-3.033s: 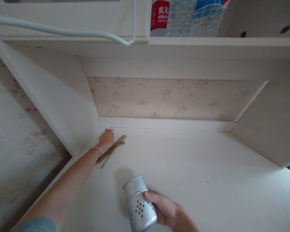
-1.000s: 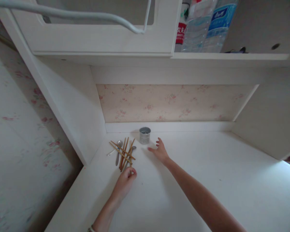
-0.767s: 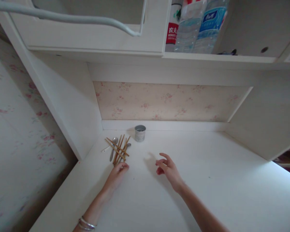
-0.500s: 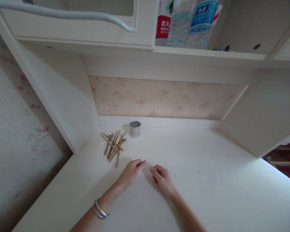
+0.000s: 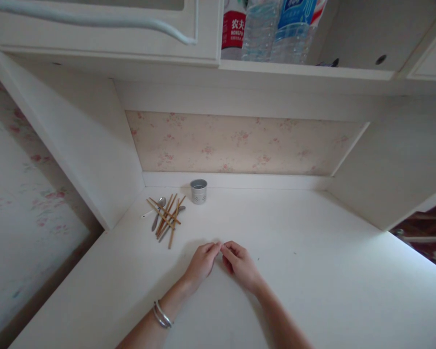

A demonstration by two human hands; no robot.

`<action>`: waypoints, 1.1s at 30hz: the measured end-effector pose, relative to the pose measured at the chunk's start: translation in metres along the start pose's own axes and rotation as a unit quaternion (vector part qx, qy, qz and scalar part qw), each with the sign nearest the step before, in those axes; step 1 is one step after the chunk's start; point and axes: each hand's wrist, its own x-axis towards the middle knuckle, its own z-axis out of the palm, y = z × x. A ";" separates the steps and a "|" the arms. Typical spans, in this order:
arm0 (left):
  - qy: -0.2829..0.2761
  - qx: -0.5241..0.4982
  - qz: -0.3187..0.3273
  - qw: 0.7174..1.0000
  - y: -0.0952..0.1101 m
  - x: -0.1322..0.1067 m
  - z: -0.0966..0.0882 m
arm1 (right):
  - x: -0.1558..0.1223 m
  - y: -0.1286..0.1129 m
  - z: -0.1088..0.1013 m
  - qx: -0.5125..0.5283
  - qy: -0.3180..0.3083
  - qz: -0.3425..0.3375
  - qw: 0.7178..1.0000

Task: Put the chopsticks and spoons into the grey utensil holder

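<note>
My left hand [image 5: 202,261] and my right hand [image 5: 239,261] meet at the fingertips above the white desktop [image 5: 276,223]. Both are closed, thumbs against curled fingers; whatever they pinch, if anything, is too small to make out. Up and to the left of them lies a loose pile of wooden chopsticks [image 5: 171,228], crossed over one another. Mixed in with the pile is a metal spoon [image 5: 162,201], along with other metal utensils partly covered by the sticks. Behind, near the back ledge, a silver metal cup with small holes [image 5: 198,192] stands upright.
An overhead cabinet [image 5: 131,53] spans the top, with plastic bottles [image 5: 261,29] on its open shelf. White side panels [image 5: 80,131] bound the desk left and right. Tiny dark specks [image 5: 258,259] lie right of my right hand.
My hands have come together: a small gap separated them before, and now the fingertips touch. The camera view has shifted slightly. The chopsticks, utensils and cup stay put.
</note>
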 end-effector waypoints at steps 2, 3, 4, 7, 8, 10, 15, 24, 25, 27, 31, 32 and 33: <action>-0.003 -0.001 0.003 1.000 -0.001 -0.001 0.000 | -0.001 -0.003 0.000 0.009 0.000 0.004 1.000; -0.005 0.001 0.004 1.000 -0.001 -0.001 0.000 | -0.002 -0.004 0.000 0.016 -0.001 0.007 1.000; -0.008 0.003 0.003 1.000 -0.001 -0.001 0.001 | -0.002 -0.005 -0.001 0.022 -0.001 0.010 1.000; -0.014 0.014 0.001 1.000 0.000 -0.002 0.001 | -0.002 -0.007 -0.001 0.035 -0.007 0.013 0.999; -0.016 0.016 0.001 1.000 0.001 -0.002 0.001 | -0.002 -0.007 -0.001 0.038 -0.008 0.012 0.999; -0.018 0.022 0.003 1.000 0.002 -0.003 0.001 | -0.002 -0.007 0.000 0.042 -0.007 0.009 0.999; -0.020 0.042 0.003 0.999 0.003 -0.003 0.001 | -0.002 -0.006 -0.001 0.049 -0.004 0.012 0.999; -0.028 0.063 0.012 0.998 -0.002 -0.001 0.001 | -0.003 -0.010 -0.004 0.085 -0.009 0.020 0.996; -0.028 0.063 0.012 0.998 -0.002 -0.001 0.001 | -0.003 -0.011 -0.004 0.084 -0.010 0.021 0.996; -0.031 0.063 0.013 0.997 -0.001 -0.002 0.001 | -0.003 -0.011 -0.004 0.084 -0.009 0.020 0.996; -0.033 0.067 0.015 0.997 0.000 -0.003 0.001 | -0.003 -0.011 -0.004 0.084 -0.007 0.023 0.996; -0.032 0.070 0.017 0.997 0.000 -0.003 0.001 | -0.003 -0.010 -0.004 0.084 -0.007 0.023 0.996; -0.030 0.071 0.019 0.997 0.000 -0.003 0.001 | -0.003 -0.010 -0.004 0.084 -0.008 0.024 0.996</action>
